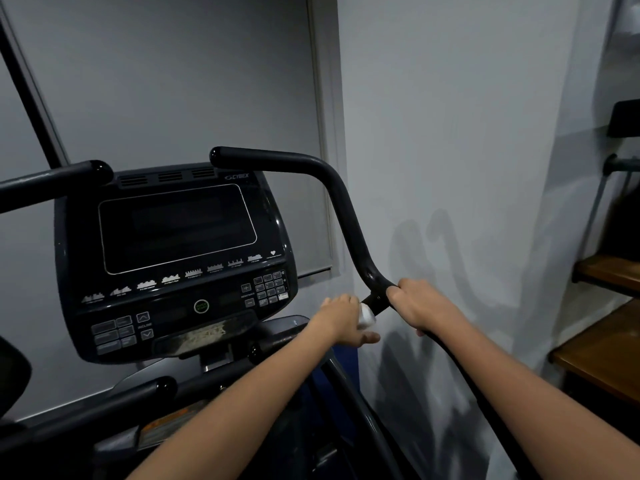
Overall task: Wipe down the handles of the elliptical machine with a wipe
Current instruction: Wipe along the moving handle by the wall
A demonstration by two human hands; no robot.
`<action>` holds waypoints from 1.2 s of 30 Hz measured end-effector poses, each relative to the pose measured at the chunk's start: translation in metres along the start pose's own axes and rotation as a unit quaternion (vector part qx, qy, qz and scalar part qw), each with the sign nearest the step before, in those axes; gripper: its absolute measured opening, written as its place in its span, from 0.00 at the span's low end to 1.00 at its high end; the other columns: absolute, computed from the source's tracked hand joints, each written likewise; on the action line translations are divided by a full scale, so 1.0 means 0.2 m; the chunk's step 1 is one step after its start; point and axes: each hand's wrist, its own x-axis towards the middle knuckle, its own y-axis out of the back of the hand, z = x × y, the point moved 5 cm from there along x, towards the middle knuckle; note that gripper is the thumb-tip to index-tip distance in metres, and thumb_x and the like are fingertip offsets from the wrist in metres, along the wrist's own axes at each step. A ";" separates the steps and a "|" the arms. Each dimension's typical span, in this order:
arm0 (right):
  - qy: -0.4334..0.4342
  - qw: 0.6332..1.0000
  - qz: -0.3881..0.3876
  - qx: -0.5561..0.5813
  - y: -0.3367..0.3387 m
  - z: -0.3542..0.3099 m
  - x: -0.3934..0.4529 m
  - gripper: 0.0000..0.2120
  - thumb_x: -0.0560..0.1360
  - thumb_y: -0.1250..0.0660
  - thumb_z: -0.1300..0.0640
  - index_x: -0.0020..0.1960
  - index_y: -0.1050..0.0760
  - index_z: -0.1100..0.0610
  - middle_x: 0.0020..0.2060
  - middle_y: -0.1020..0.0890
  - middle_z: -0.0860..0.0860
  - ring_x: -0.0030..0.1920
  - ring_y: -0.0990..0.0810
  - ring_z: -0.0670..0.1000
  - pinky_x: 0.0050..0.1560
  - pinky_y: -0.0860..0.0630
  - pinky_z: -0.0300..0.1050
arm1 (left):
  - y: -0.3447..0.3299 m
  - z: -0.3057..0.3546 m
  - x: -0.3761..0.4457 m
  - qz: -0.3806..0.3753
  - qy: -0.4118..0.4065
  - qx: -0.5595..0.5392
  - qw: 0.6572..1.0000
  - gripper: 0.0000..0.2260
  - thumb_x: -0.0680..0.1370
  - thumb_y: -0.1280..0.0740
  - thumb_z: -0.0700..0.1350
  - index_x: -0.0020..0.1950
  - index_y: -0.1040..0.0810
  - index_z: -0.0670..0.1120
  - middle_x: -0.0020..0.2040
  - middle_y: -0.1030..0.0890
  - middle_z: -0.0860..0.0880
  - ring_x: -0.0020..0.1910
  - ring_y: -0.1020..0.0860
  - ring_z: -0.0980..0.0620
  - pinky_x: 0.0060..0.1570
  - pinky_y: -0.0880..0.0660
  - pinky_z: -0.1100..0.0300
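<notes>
Forearms reaching to right handle [349, 220], beside console [176, 258].
Right hand [420, 303] clenched round the handle's lower bend; left hand [341, 318] just left of it, fingers pinching a white wipe [366, 317] against the bar. Wipe: soft, light, likely damp; best bunched in the palm. Handle: rigid, smooth, probably slippery.

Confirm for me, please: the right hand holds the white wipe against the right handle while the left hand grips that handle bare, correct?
Not quite: the hands are swapped. In the head view, the left hand holds the white wipe against the right handle, while the right hand grips that handle bare.
</notes>
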 end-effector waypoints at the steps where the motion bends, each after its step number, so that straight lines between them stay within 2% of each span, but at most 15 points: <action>1: 0.001 1.000 0.001 -0.005 0.00 0.00 0.00 0.14 0.78 0.47 0.50 0.48 0.29 0.60 0.40 0.22 0.57 0.31 0.22 0.57 0.31 0.28 0.42 | -0.01 0.00 -0.01 0.009 0.016 0.008 1.000 0.36 0.73 0.35 0.70 0.66 0.32 0.42 0.60 0.25 0.44 0.58 0.24 0.43 0.57 0.28 0.49; 3: 0.007 1.000 0.010 -0.024 0.00 -0.01 0.00 0.15 0.78 0.47 0.49 0.49 0.29 0.59 0.39 0.23 0.55 0.33 0.22 0.55 0.33 0.27 0.44 | -0.01 0.00 -0.04 0.037 0.036 0.037 0.998 0.37 0.72 0.38 0.73 0.63 0.31 0.42 0.55 0.22 0.45 0.52 0.21 0.44 0.48 0.26 0.51; 6: 0.020 0.997 0.033 -0.060 0.00 -0.01 0.00 0.15 0.79 0.47 0.48 0.49 0.28 0.58 0.38 0.24 0.54 0.37 0.24 0.53 0.37 0.29 0.47 | 0.02 -0.01 -0.16 0.101 0.026 0.071 0.992 0.37 0.72 0.47 0.77 0.53 0.29 0.42 0.44 0.20 0.46 0.42 0.20 0.44 0.40 0.28 0.53; 9: 0.030 0.996 0.034 -0.071 0.00 -0.01 -0.01 0.15 0.79 0.47 0.49 0.49 0.28 0.59 0.39 0.24 0.54 0.38 0.25 0.52 0.36 0.31 0.47 | 0.05 -0.11 -0.30 0.124 0.020 0.060 0.990 0.34 0.76 0.54 0.73 0.47 0.28 0.43 0.40 0.21 0.46 0.39 0.21 0.42 0.40 0.27 0.51; 12: 0.037 0.995 0.030 -0.083 -0.01 -0.01 -0.02 0.15 0.80 0.48 0.49 0.50 0.29 0.59 0.39 0.25 0.53 0.38 0.24 0.52 0.36 0.30 0.47 | 0.05 -0.28 -0.43 0.114 0.028 0.048 0.992 0.32 0.81 0.59 0.66 0.49 0.24 0.45 0.47 0.18 0.43 0.47 0.20 0.40 0.47 0.24 0.48; 15: 0.044 0.993 0.038 -0.104 -0.02 -0.01 -0.03 0.15 0.79 0.48 0.49 0.51 0.29 0.58 0.39 0.25 0.52 0.38 0.24 0.52 0.36 0.29 0.47 | 0.07 -0.39 -0.56 0.100 0.037 0.058 0.993 0.26 0.84 0.56 0.59 0.49 0.23 0.45 0.51 0.18 0.44 0.50 0.19 0.40 0.49 0.24 0.48; 18: 0.054 0.989 0.060 -0.126 -0.02 -0.02 -0.04 0.13 0.78 0.47 0.49 0.51 0.30 0.58 0.38 0.25 0.52 0.37 0.24 0.53 0.39 0.28 0.49 | 0.08 -0.41 -0.61 0.077 0.053 0.062 0.994 0.25 0.84 0.55 0.59 0.52 0.23 0.45 0.52 0.19 0.45 0.51 0.20 0.40 0.50 0.24 0.47; 21: 0.058 0.987 0.075 -0.131 -0.03 -0.03 -0.07 0.11 0.77 0.46 0.51 0.49 0.31 0.58 0.38 0.26 0.52 0.39 0.24 0.56 0.40 0.29 0.49 | 0.09 -0.33 -0.52 0.048 0.050 0.089 0.994 0.20 0.86 0.53 0.55 0.65 0.26 0.48 0.57 0.21 0.43 0.56 0.21 0.39 0.53 0.24 0.45; 23: 0.061 0.986 0.080 -0.134 -0.03 -0.03 -0.08 0.10 0.77 0.46 0.52 0.49 0.32 0.58 0.38 0.26 0.53 0.40 0.25 0.58 0.41 0.30 0.49 | 0.07 -0.23 -0.42 0.040 0.050 0.119 0.991 0.17 0.86 0.50 0.51 0.73 0.32 0.50 0.58 0.24 0.42 0.56 0.21 0.39 0.48 0.24 0.46; 24: 0.062 0.985 0.081 -0.137 -0.03 -0.03 -0.09 0.10 0.78 0.46 0.52 0.49 0.32 0.57 0.39 0.26 0.53 0.41 0.25 0.59 0.41 0.30 0.50 | 0.06 -0.17 -0.36 0.033 0.058 0.142 0.988 0.18 0.86 0.49 0.51 0.74 0.33 0.50 0.58 0.24 0.42 0.55 0.21 0.39 0.44 0.26 0.48; 26: 0.064 0.985 0.081 -0.137 -0.03 -0.03 -0.09 0.10 0.78 0.46 0.51 0.48 0.32 0.57 0.41 0.25 0.54 0.42 0.25 0.59 0.42 0.30 0.50 | 0.03 -0.06 -0.26 0.037 0.075 0.138 0.987 0.21 0.85 0.49 0.55 0.68 0.28 0.43 0.56 0.23 0.42 0.54 0.20 0.40 0.42 0.29 0.50; 28: 0.068 0.985 0.079 -0.136 -0.03 -0.02 -0.09 0.10 0.78 0.46 0.51 0.49 0.32 0.57 0.42 0.25 0.54 0.42 0.25 0.60 0.42 0.29 0.50 | 0.01 0.03 -0.19 0.049 0.060 0.138 0.987 0.22 0.84 0.47 0.58 0.62 0.26 0.42 0.55 0.23 0.43 0.53 0.20 0.42 0.42 0.29 0.50; 32: 0.073 0.986 0.072 -0.133 -0.02 -0.02 -0.09 0.09 0.79 0.47 0.52 0.49 0.32 0.57 0.41 0.25 0.53 0.41 0.24 0.58 0.41 0.30 0.49 | 0.01 -0.05 -0.22 0.072 0.049 0.122 0.989 0.22 0.80 0.37 0.60 0.61 0.30 0.41 0.55 0.20 0.44 0.51 0.19 0.42 0.44 0.27 0.51; 36: 0.081 0.983 0.071 -0.149 -0.01 -0.02 -0.11 0.10 0.80 0.48 0.53 0.51 0.32 0.58 0.46 0.23 0.56 0.43 0.25 0.58 0.42 0.32 0.48 | 0.02 -0.24 -0.40 0.061 0.058 0.107 0.991 0.22 0.80 0.37 0.60 0.60 0.29 0.42 0.54 0.18 0.44 0.52 0.19 0.41 0.46 0.25 0.50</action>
